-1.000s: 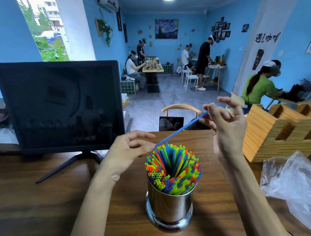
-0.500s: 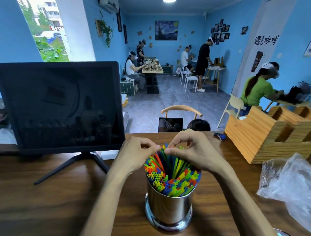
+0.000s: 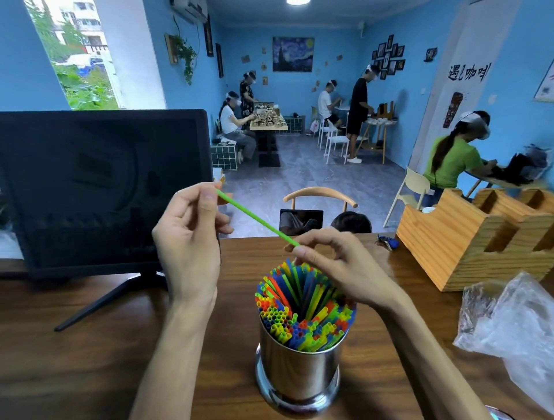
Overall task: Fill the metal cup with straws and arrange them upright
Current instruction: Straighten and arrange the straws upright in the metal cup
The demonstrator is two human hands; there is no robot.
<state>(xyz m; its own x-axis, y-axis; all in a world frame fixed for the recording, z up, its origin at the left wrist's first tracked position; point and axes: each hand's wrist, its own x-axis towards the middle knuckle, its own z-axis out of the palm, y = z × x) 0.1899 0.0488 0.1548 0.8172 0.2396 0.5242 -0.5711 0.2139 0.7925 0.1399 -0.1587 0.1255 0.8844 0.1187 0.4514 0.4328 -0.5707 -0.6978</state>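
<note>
Both hands pinch one green straw [image 3: 257,220] — left hand [image 3: 189,239] at its far end, right hand [image 3: 338,263] at its near end — above the straw-packed metal cup [image 3: 298,374] on the table [image 3: 90,359].

Blue walls [image 3: 335,54], grey tiled floor [image 3: 311,177]. Window [image 3: 75,57] at left, greenery outside. Ceiling light [image 3: 298,1] on. Night-sky painting [image 3: 293,54] on far wall. Dark monitor [image 3: 102,186] on wooden table [image 3: 60,359]; wooden chair [image 3: 320,196] beyond.

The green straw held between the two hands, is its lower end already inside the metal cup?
No, the thin green plastic straw hangs above the shiny metal cup, pinched by the left hand and the right hand.
</note>
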